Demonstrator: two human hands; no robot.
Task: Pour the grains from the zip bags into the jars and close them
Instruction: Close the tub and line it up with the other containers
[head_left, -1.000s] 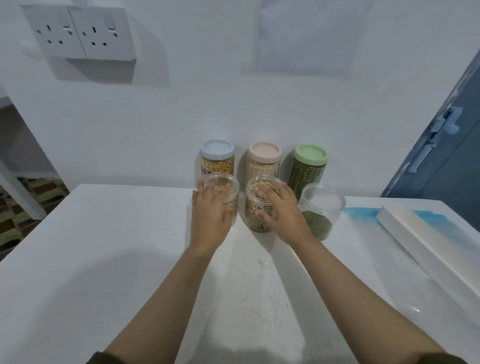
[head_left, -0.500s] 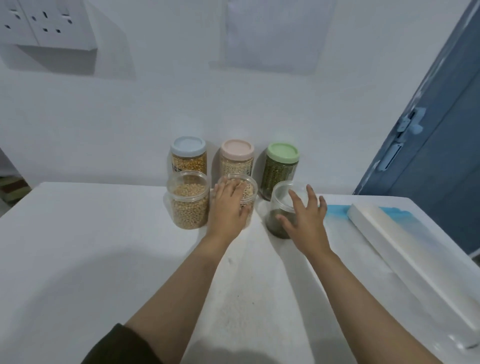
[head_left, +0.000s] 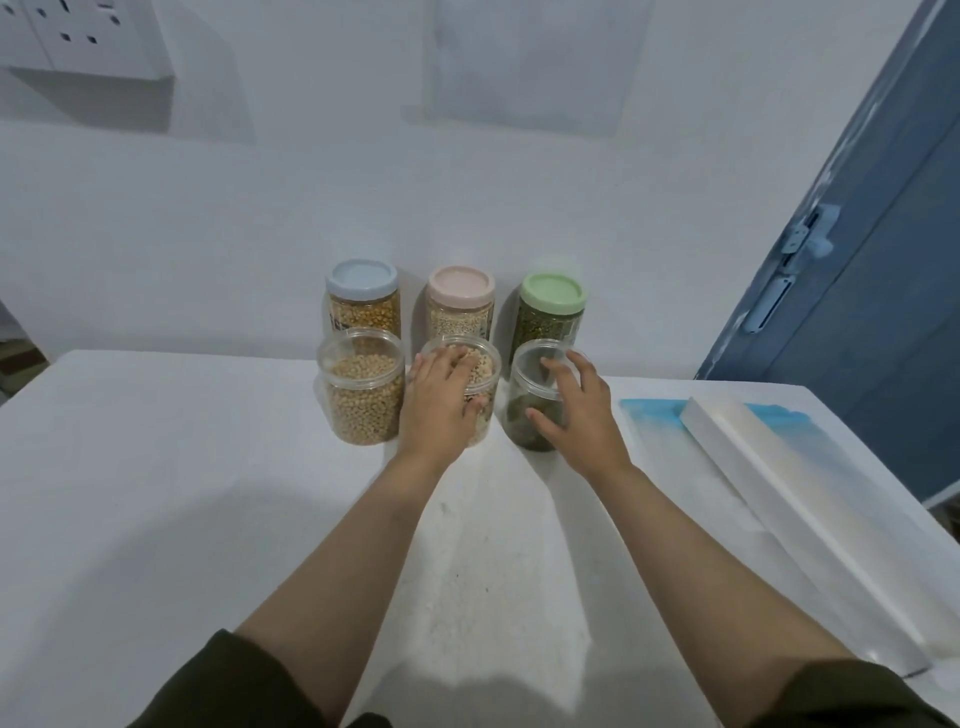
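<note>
White worktop (head_left: 156, 519) runs from our near edge to the wall, with a long white box (head_left: 789, 519) lying along its right edge. Toward the far edge we have both hands out. Our left hand (head_left: 441, 410) lies over the middle clear jar (head_left: 480, 382) of pale grain, fingers curled loosely on its top, probably to steady it. Our right hand (head_left: 582, 410) cups the right clear jar (head_left: 535, 410), thumb and fingers round its side; it holds only a little green grain. At their left, untouched, stands the left clear jar (head_left: 363, 387), nearly full of yellowish beans. Behind, against the wall, three lidded jars (head_left: 460, 306) sit closed: blue, pink, green.
</note>
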